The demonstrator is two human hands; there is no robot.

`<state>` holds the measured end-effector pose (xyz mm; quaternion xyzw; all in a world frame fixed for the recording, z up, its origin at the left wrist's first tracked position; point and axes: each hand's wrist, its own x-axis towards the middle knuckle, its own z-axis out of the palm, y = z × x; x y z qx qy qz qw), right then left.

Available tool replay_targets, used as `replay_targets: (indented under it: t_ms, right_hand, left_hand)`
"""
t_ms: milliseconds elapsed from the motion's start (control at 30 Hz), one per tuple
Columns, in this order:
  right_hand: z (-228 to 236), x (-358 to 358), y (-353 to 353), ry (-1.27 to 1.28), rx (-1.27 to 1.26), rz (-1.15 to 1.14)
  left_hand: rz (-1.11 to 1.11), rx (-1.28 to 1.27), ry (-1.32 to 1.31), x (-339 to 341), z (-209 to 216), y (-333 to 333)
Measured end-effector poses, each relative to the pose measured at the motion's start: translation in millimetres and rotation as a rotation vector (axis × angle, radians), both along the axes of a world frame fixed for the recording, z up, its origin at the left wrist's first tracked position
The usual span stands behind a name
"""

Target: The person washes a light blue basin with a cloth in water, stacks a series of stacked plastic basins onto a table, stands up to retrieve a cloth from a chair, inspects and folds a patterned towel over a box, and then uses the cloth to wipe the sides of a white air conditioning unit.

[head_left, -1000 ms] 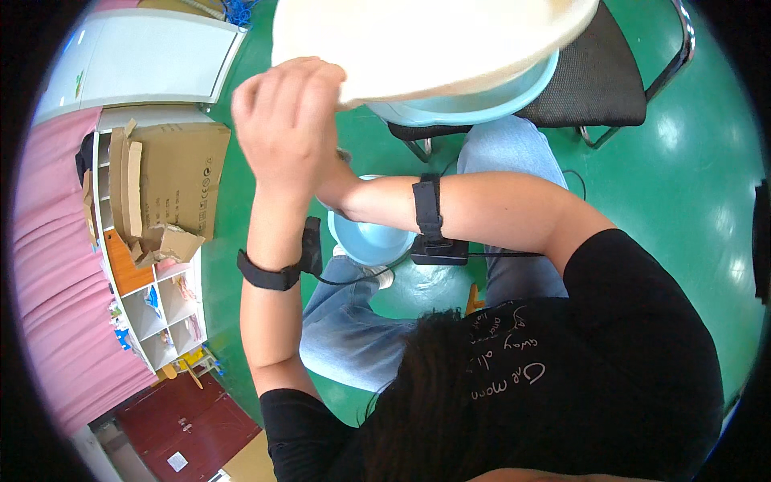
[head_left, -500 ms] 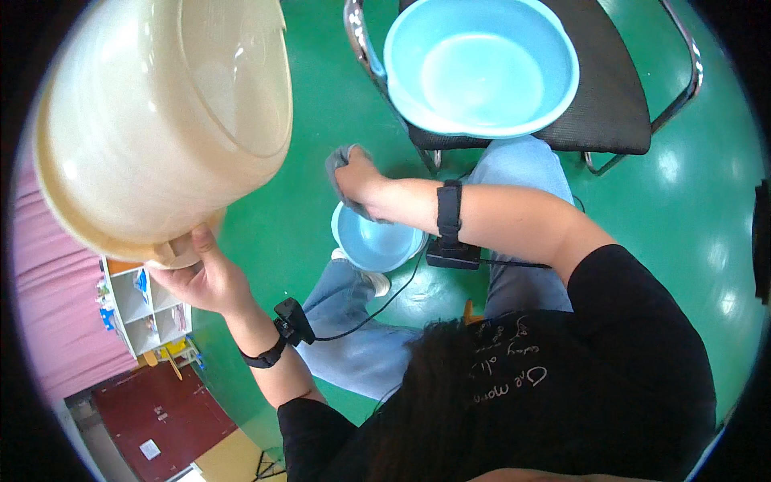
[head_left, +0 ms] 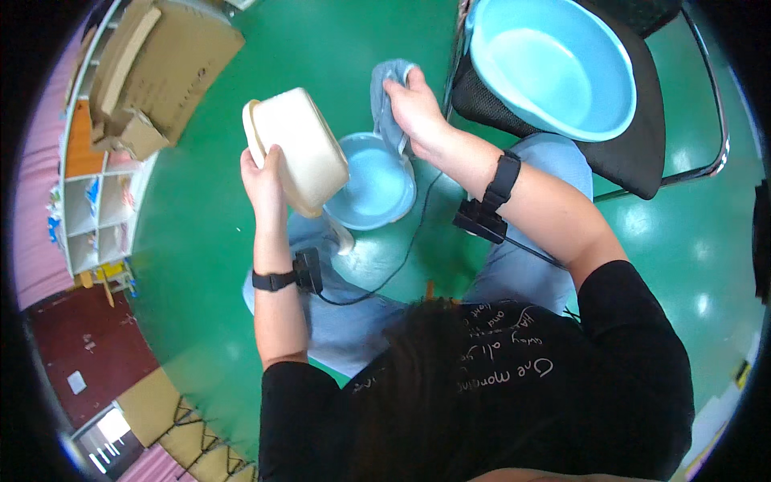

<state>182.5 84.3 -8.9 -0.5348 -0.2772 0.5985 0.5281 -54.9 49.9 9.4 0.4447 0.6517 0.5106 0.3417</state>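
My left hand (head_left: 263,181) grips a cream plastic tub (head_left: 307,153) by its rim, thumb on the outer wall. The tub is tilted on its side, its rim toward my left hand and its smooth outside toward me; its inside is hidden. In my right hand (head_left: 419,116) is a bunched grey-blue cloth (head_left: 385,104), pinched between thumb and fingers and hanging down. Cloth and tub are apart. Below and between the hands, a small light-blue basin (head_left: 371,193) stands on the floor, partly covered by the tub and the cloth's lower end.
A larger light-blue basin (head_left: 554,68) sits on a black chair (head_left: 634,153) with metal armrests at the right. At the far left are a cardboard box (head_left: 173,76) and a white shelf (head_left: 80,217). A cable (head_left: 418,233) runs between my wrist devices, over my legs.
The tub has come down from high on the left, farther from my head, and turned. My right hand has moved forward and right with the cloth. The view has shifted, showing the cardboard box.
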Motion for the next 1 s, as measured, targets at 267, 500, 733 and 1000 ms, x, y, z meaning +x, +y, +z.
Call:
replay_targets:
  t_ms: [267,500,733,1000]
  right_hand:
    - [11,-30,-33,-0.405,0.832,0.269]
    - [-7,-35,-66,-1.14,1.244,0.604]
    - [-3,-26,-50,-1.174,1.206,0.545]
    - [20,-12,-21,-0.894,0.763,0.345]
  left_hand:
    - [-0.091,-0.22,-0.718,31,-14,-1]
    - [-0.07,-0.276,-0.777,38,-34,-24]
    - [-0.318,-0.114,-0.918,70,-16,-17]
    - [-0.321,-0.259,-0.406,72,-16,-42]
